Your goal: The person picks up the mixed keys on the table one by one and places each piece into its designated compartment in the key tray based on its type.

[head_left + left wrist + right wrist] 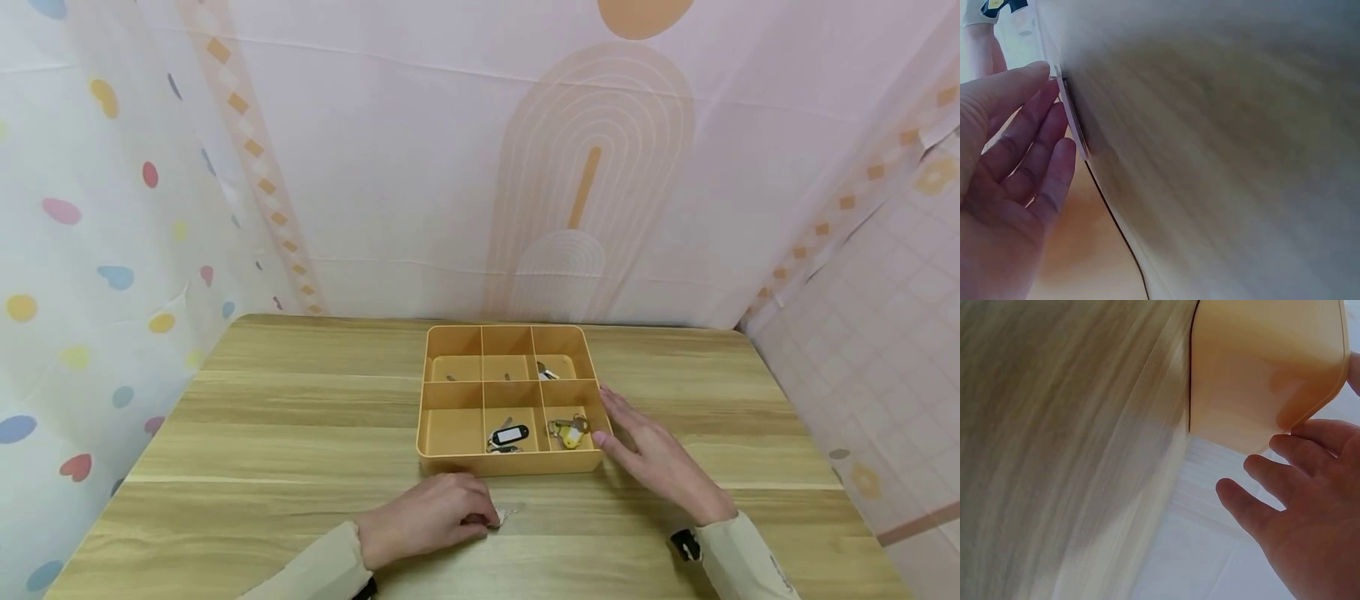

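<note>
My left hand [435, 515] is palm down on the table just before the box, thumb and fingertips pinching a small pale tag [503, 516] with a thin shiny piece beside it. Seen from the left wrist, the tag [1072, 119] is flat and lies along the tabletop, its end at my thumb tip. An orange box [450, 461] with several compartments stands beyond. My right hand [660, 460] rests against its right side, thumb at the rim near the front corner, fingers spread along the wall.
Keys with a black-framed tag [511, 434] lie in the front middle compartment. Keys with a yellow tag [574, 437] fill the front right one, and another key [548, 372] is behind. A patterned curtain [390, 183] hangs behind the wooden table [300, 417].
</note>
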`<state>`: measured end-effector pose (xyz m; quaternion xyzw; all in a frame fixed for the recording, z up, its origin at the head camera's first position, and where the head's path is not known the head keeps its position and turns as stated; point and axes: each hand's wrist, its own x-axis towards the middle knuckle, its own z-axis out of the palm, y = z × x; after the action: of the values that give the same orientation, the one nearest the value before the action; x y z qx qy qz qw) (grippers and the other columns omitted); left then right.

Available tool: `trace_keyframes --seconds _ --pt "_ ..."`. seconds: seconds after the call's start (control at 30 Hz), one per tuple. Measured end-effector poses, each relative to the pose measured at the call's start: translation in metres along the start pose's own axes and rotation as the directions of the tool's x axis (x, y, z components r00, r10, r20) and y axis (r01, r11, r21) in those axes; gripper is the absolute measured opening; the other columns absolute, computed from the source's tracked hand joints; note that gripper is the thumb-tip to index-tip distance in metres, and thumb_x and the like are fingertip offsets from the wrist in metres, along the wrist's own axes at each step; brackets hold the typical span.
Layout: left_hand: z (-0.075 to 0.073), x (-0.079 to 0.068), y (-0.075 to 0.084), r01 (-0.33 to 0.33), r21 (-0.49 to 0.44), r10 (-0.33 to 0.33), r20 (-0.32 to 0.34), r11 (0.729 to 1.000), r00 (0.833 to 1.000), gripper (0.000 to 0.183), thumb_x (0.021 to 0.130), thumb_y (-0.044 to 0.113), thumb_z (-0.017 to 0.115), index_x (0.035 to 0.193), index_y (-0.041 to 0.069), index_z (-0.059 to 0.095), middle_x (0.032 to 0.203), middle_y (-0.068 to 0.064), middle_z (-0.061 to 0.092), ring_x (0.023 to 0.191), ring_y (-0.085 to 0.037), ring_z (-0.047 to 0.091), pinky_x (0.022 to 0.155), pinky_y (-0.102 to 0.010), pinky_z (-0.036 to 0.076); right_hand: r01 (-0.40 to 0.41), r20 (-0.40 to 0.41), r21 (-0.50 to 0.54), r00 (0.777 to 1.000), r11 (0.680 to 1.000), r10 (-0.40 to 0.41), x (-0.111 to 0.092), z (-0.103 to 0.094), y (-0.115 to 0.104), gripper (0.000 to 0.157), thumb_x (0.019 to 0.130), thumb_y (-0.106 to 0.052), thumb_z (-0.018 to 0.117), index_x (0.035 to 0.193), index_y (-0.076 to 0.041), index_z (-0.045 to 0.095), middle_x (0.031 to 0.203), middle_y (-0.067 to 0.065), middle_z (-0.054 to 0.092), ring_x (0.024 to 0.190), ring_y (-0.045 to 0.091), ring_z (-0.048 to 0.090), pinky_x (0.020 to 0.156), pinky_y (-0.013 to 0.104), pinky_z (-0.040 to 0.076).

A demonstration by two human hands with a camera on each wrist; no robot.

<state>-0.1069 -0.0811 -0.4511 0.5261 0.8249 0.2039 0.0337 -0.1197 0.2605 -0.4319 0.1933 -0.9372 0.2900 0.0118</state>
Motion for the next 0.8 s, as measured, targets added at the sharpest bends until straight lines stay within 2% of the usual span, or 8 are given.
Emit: trace_keyframes --seconds 0.17,0.37,0.63,0.8 --pt "-0.0003 0.0013 0.0009 -0.038 0.03 0.038 -0.003 0.999 0.999 0.009 0.087 0.018 0.073 0.094 0.022 0.075 0.093 0.017 0.067 0.088 0.007 0.057 0.079 -0.011 0.046 0.001 0.0 0.01 1.0 1.0 -0.001 0.0002 0.0006 0.0008 0.066 0.1 -0.042 0.049 0.154 -0.013 0.024 0.158 -0.001 0.019 0.141 0.027 0.026 0.111 0.053 0.027" --pt "-0.0007 0.0012 0.0008 -0.038 0.009 0.038 -0.033 0.999 0.999 0.01 0.088 0.018 0.072 0.096 0.022 0.076 0.095 0.018 0.068 0.09 0.008 0.057 0.079 -0.01 0.045 0.011 -0.006 0.007 1.0 1.0 -0.01 0.0002 0.0007 0.0011 0.066 0.1 -0.042 0.049 0.154 -0.012 0.025 0.158 -0.001 0.018 0.14 0.027 0.027 0.111 0.052 0.027" --pt "-0.0032 -0.0029 0.0021 -0.036 -0.039 0.031 -0.116 0.999 0.993 0.01 0.088 0.018 0.072 0.097 0.022 0.076 0.094 0.018 0.066 0.087 0.009 0.055 0.078 -0.009 0.044 0.014 -0.008 0.007 1.0 1.0 -0.014 0.0001 0.0008 0.0017 0.066 0.1 -0.042 0.049 0.154 -0.012 0.025 0.159 -0.001 0.018 0.14 0.027 0.027 0.111 0.051 0.027" --pt "-0.0093 -0.0047 0.008 -0.031 -0.058 0.019 -0.19 0.998 0.982 0.011 0.086 0.014 0.074 0.095 0.02 0.076 0.094 0.016 0.066 0.088 0.007 0.056 0.081 -0.008 0.045 0.015 -0.004 0.007 1.0 1.0 -0.015 -0.0002 -0.0002 0.0007 0.066 0.1 -0.042 0.049 0.154 -0.013 0.024 0.159 -0.002 0.018 0.14 0.027 0.028 0.11 0.052 0.027"
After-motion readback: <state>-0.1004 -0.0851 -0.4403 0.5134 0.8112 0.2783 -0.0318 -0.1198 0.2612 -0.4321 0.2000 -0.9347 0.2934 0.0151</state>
